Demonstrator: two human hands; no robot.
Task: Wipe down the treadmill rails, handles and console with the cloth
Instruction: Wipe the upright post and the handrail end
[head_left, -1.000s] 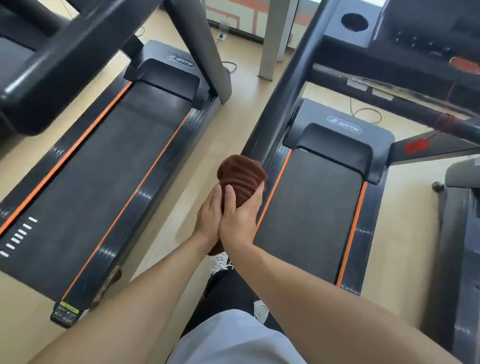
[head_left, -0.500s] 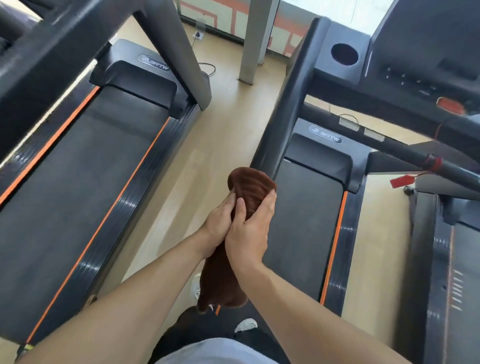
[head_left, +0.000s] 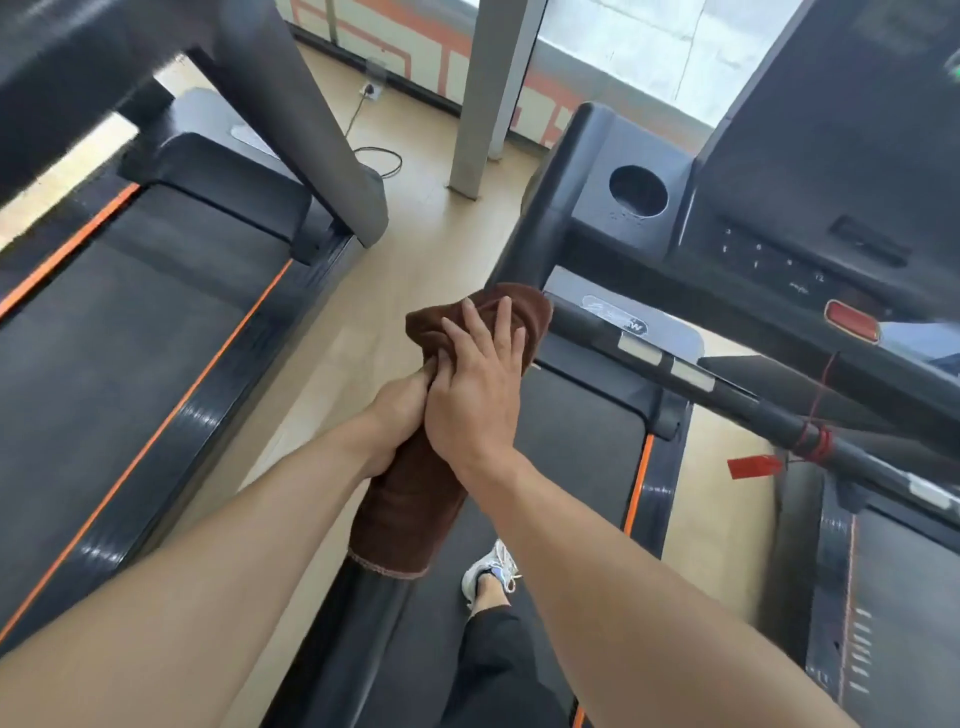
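Nearest to you are your two bare forearms, reaching forward from the bottom corners, and below them one white sneaker (head_left: 491, 571) standing on the belt (head_left: 566, 467) of the middle treadmill. You have one brown cloth (head_left: 415, 514), and both hands are on it: it is draped over the left handrail (head_left: 363, 613) of that treadmill, its lower hem hanging down just above where the dark rail shows. Your left hand (head_left: 397, 410) grips the cloth from the left side with its fingers curled around the fabric, partly hidden under the other hand. Your right hand (head_left: 475, 395) lies on top, its fingers (head_left: 501, 332) straight and slightly spread, pressing the bunched upper end of the cloth against the rail where it meets the upright. Three treadmills are in view: one to your left with orange stripes along its belt, the middle one you stand on, and the edge of a third at the right. Further on, one front crossbar (head_left: 753, 405) carries a red cord and a red tag (head_left: 753, 466). Beyond it sits the console (head_left: 831, 171) with one round cup holder (head_left: 638, 191); I cannot tell whether anything is in it. One red button (head_left: 852, 320) shows on the console's lower edge. Farthest off, a power cable (head_left: 382, 156) lies on the wooden floor (head_left: 415, 249) beside a grey pillar (head_left: 493, 88).
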